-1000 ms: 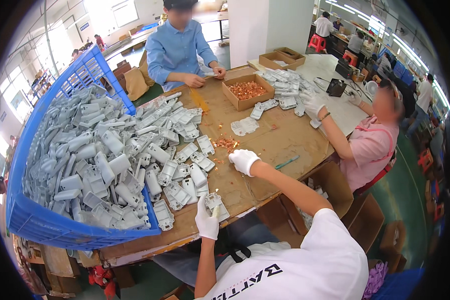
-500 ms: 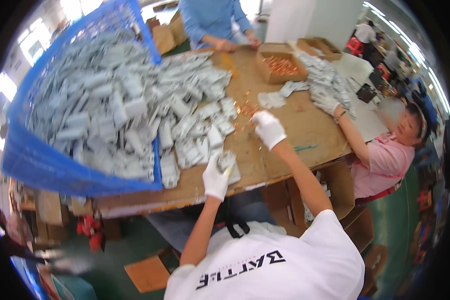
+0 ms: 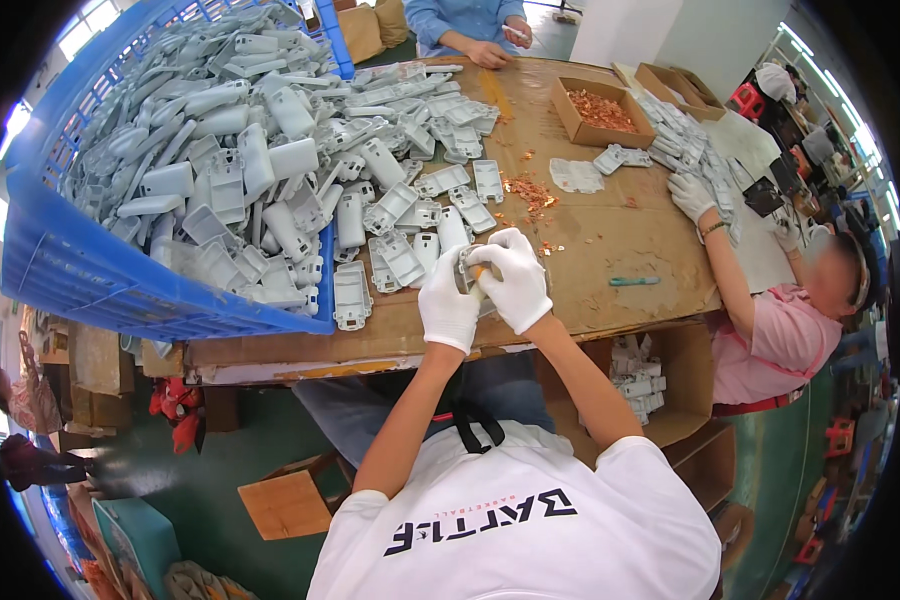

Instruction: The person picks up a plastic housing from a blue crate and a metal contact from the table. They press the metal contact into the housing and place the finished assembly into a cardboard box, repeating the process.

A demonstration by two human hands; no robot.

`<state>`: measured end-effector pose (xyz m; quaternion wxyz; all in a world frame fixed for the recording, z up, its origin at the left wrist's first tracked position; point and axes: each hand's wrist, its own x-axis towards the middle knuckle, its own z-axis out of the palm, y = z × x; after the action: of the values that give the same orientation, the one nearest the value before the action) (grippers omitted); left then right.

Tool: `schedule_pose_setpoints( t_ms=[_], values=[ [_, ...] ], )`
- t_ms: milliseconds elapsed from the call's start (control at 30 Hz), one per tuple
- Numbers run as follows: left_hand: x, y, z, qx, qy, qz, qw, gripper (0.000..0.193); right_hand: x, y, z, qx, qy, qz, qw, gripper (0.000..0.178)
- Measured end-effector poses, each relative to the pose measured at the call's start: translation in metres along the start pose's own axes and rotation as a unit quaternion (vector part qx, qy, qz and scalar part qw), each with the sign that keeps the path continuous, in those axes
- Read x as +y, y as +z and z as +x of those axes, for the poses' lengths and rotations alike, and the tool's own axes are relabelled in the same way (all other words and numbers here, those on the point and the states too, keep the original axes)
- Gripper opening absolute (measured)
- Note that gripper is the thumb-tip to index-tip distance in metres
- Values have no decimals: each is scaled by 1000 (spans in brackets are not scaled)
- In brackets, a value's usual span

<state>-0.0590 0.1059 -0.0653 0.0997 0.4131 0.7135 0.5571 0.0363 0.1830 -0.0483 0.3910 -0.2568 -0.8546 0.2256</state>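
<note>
Both my hands wear white gloves and meet at the table's near edge. My left hand (image 3: 449, 308) is closed round a light grey plastic housing (image 3: 462, 264), mostly hidden by the fingers. My right hand (image 3: 516, 280) presses against the same housing with fingers bent and pinched together; whether a small piece sits in that pinch is hidden. Just beyond lie loose grey housings (image 3: 398, 260), some with the hollow side up. Small copper-coloured metal pieces (image 3: 532, 193) are scattered past my right hand.
A blue crate (image 3: 170, 310) heaped with housings stands at left. On the cardboard-covered table (image 3: 610, 235) are a teal pen-like tool (image 3: 634, 281) and a carton (image 3: 575, 118) of copper pieces. A co-worker's gloved hand (image 3: 692, 197) rests by stacked housings at right; another person's hands (image 3: 490, 52) are opposite.
My right hand has come back from the scattered copper pieces to my left hand and now touches the housing there. My left hand has kept hold of the housing.
</note>
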Motion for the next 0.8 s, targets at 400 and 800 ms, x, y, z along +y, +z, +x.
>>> schedule_pose_setpoints(
  t_ms=[400,800],
  values=[
    [-1,-15,9,-89,97,14,991,44,19,1,-5,-64,207,138,966,21],
    [-11,-6,24,-109,43,20,993,19,18,13,-9,-45,128,-21,991,11]
  ],
)
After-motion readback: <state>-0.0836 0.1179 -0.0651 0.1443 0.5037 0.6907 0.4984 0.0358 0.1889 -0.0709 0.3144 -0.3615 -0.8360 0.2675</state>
